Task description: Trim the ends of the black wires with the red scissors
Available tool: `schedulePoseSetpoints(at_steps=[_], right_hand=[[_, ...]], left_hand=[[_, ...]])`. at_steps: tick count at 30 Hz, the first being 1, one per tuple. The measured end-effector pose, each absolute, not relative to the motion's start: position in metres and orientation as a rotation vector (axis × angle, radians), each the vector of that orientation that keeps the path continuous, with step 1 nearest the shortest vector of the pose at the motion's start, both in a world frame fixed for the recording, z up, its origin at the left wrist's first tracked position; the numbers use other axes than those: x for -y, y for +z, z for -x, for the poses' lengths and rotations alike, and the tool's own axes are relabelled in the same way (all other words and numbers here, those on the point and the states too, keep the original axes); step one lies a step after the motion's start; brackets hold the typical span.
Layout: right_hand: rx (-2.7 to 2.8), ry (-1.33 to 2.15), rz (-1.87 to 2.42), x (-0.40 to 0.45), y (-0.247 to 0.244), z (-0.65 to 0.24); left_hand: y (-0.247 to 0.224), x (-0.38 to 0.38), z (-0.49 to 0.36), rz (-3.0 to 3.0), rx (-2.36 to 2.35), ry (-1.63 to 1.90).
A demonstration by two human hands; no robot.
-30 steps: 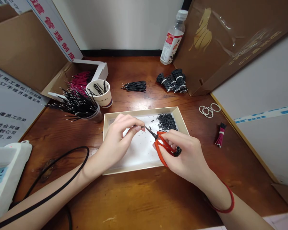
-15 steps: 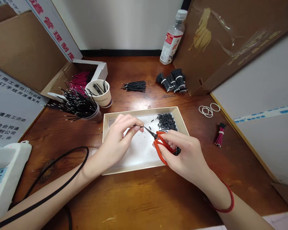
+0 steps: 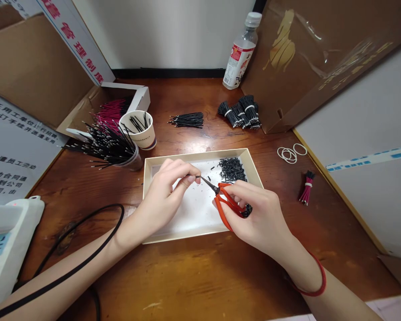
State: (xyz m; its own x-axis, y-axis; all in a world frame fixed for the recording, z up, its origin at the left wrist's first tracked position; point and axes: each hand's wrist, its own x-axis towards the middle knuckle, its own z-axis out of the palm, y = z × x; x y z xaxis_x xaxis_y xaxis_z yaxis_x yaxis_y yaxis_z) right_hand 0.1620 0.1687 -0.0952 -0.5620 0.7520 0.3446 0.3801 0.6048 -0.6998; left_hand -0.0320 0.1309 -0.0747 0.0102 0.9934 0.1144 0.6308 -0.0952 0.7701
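Note:
My left hand point(image 3: 167, 191) pinches a small black piece point(image 3: 198, 177) between thumb and forefinger; most of it is hidden by the fingers. My right hand point(image 3: 254, 205) is closed round the orange handles of a pair of pliers or snips point(image 3: 223, 198), whose thin dark tips meet the black piece at my left fingertips. Both hands are over a shallow cardboard tray point(image 3: 254, 168) with a white bottom. In its right part lies a heap of short black pieces point(image 3: 232, 170), with a few loose ones nearby.
Behind the tray stand a paper cup point(image 3: 147, 136) and a clear cup of black wires point(image 3: 107, 145). Loose black wires point(image 3: 187, 120), tied wire bundles point(image 3: 249, 109) and a bottle point(image 3: 240, 55) lie farther back. Rubber bands point(image 3: 287, 155) and a pink-black bundle point(image 3: 307, 187) are at right.
Almost nothing differs. Both hands, the tool and the black piece keep nearly the same place; the view has shifted very slightly.

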Motion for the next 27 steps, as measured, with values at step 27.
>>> schedulePoseSetpoints(at_steps=[27], right_hand=[[2.19,0.787,0.888,-0.1698,-0.0975,-0.1629]], left_hand=[[-0.0747,-0.1312,0.033,-1.772,-1.653,0.88]])
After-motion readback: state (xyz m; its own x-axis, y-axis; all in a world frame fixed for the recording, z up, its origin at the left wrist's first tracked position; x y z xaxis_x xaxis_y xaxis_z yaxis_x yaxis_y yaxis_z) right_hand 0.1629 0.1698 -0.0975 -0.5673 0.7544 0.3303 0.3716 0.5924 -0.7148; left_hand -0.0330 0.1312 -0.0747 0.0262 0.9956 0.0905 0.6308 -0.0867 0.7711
